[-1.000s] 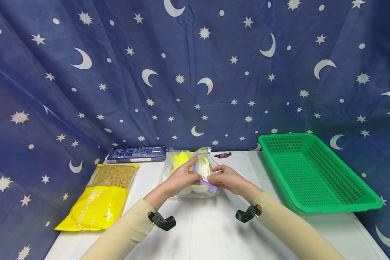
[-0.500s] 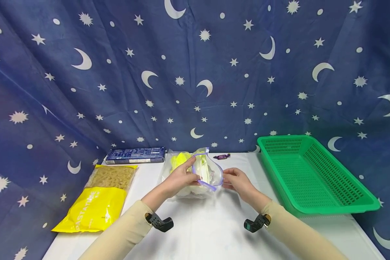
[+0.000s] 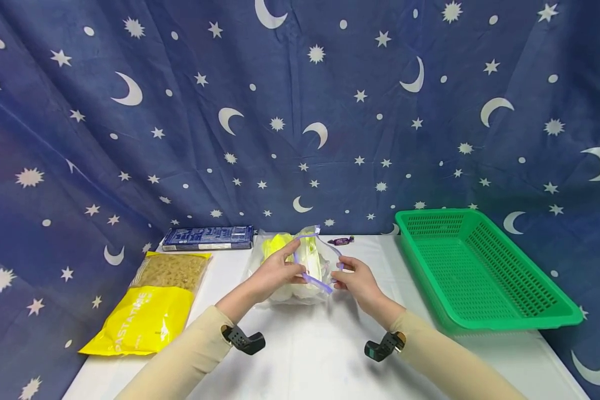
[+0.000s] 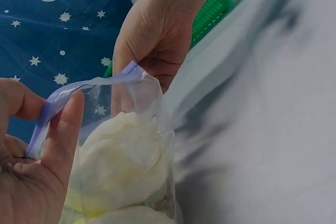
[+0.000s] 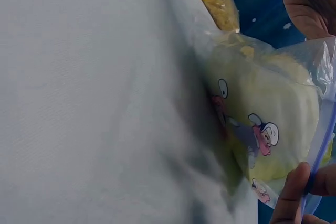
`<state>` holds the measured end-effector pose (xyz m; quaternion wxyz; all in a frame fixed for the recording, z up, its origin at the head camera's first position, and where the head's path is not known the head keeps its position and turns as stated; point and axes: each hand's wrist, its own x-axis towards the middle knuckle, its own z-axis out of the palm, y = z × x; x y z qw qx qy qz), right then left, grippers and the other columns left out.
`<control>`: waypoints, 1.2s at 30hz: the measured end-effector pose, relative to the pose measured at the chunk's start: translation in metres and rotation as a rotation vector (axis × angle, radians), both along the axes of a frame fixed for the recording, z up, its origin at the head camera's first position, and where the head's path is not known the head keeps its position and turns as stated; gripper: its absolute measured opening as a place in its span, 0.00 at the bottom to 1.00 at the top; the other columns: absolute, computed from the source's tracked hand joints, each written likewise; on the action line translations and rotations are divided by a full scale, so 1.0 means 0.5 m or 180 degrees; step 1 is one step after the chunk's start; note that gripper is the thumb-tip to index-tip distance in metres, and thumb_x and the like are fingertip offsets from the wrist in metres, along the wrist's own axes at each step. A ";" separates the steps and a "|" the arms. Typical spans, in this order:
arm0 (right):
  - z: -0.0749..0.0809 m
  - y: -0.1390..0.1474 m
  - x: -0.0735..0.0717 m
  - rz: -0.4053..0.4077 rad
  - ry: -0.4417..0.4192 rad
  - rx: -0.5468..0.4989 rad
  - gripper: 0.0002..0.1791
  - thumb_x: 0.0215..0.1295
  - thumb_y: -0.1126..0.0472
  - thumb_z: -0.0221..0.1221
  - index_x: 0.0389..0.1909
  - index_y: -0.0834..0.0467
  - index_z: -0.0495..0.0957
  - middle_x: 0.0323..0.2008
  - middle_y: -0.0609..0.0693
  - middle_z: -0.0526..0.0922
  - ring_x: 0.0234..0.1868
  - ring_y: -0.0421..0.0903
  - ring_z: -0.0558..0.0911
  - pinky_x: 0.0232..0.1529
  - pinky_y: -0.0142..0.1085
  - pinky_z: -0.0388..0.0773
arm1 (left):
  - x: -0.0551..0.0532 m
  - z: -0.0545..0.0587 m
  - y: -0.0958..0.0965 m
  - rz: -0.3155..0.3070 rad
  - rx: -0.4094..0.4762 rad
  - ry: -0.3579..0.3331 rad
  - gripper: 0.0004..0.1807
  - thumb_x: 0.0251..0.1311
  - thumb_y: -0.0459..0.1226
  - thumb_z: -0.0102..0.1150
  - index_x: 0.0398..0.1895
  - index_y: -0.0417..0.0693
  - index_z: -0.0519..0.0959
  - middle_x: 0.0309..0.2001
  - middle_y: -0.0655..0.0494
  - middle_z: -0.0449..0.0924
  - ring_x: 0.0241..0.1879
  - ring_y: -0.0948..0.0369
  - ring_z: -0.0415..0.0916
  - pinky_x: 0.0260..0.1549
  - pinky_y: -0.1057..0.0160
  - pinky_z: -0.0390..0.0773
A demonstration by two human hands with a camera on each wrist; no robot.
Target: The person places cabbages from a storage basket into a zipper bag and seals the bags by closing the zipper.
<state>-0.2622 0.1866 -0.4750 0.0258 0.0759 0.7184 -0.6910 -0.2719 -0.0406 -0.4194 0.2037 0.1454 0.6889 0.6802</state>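
Observation:
A clear zip bag point(image 3: 300, 297) with a purple zip strip stands on the white table, its mouth facing right and partly spread. Inside are pale, white-to-yellow leafy-looking contents point(image 4: 123, 156); printed cartoon figures point(image 5: 262, 135) mark the bag's side. My left hand point(image 3: 275, 272) pinches the near-left rim, its thumb and fingers on either side of the purple strip in the left wrist view. The opposite part of the rim is pinched by my right hand point(image 3: 357, 283), with thumb and finger meeting at the strip point(image 5: 321, 135) in the right wrist view.
At the left lies a yellow pasta bag point(image 3: 150, 316), with a flat blue box point(image 3: 210, 238) behind it. A small purple wrapped candy point(image 3: 341, 240) lies beyond the zip bag. On the right stands a green basket point(image 3: 480, 278). A blue curtain point(image 3: 330, 139) hangs behind.
My right hand moved right, spreading the bag's mouth wider, then came slightly back left with its fingers on the rim. My left hand kept its pinch, nearly still.

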 end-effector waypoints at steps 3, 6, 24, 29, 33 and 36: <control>0.018 -0.006 -0.003 0.0002 0.0113 0.0116 0.36 0.61 0.75 0.62 0.71 0.72 0.65 0.64 0.68 0.71 0.31 0.43 0.80 0.32 0.30 0.82 | -0.005 0.009 -0.007 0.0010 0.0022 0.0060 0.43 0.69 0.29 0.56 0.83 0.41 0.47 0.80 0.44 0.47 0.37 0.59 0.83 0.46 0.58 0.86; 0.042 -0.010 -0.005 0.0058 0.0218 0.0258 0.37 0.58 0.75 0.61 0.71 0.71 0.66 0.65 0.68 0.72 0.28 0.43 0.79 0.32 0.30 0.82 | -0.009 0.021 -0.018 0.0073 0.0011 0.0129 0.40 0.73 0.32 0.54 0.82 0.40 0.47 0.80 0.43 0.47 0.37 0.59 0.83 0.46 0.58 0.85; 0.168 -0.006 -0.026 0.0534 0.0298 0.0775 0.36 0.60 0.72 0.56 0.72 0.72 0.65 0.57 0.70 0.75 0.33 0.48 0.80 0.31 0.33 0.82 | -0.019 0.086 -0.054 0.0273 -0.0097 0.0233 0.39 0.70 0.29 0.53 0.81 0.37 0.50 0.81 0.45 0.48 0.36 0.60 0.82 0.44 0.60 0.86; 0.196 -0.001 -0.036 0.0597 0.0310 0.0863 0.36 0.61 0.71 0.56 0.73 0.71 0.64 0.62 0.67 0.73 0.32 0.49 0.80 0.31 0.33 0.82 | -0.024 0.101 -0.053 0.0287 -0.0019 0.0245 0.39 0.69 0.28 0.52 0.81 0.36 0.50 0.81 0.43 0.48 0.36 0.60 0.81 0.45 0.60 0.86; 0.219 0.001 -0.044 0.0656 0.0278 0.0954 0.35 0.63 0.71 0.56 0.73 0.70 0.65 0.63 0.67 0.73 0.32 0.50 0.80 0.33 0.35 0.83 | -0.027 0.113 -0.053 0.0324 -0.0033 0.0206 0.39 0.70 0.28 0.52 0.81 0.38 0.49 0.81 0.42 0.47 0.36 0.60 0.82 0.46 0.60 0.85; 0.237 0.001 -0.051 0.0708 0.0250 0.1018 0.34 0.65 0.71 0.56 0.73 0.69 0.65 0.62 0.67 0.74 0.32 0.50 0.80 0.33 0.35 0.83 | -0.029 0.125 -0.052 0.0348 -0.0063 0.0156 0.39 0.70 0.28 0.52 0.82 0.40 0.49 0.80 0.42 0.47 0.36 0.60 0.82 0.46 0.60 0.85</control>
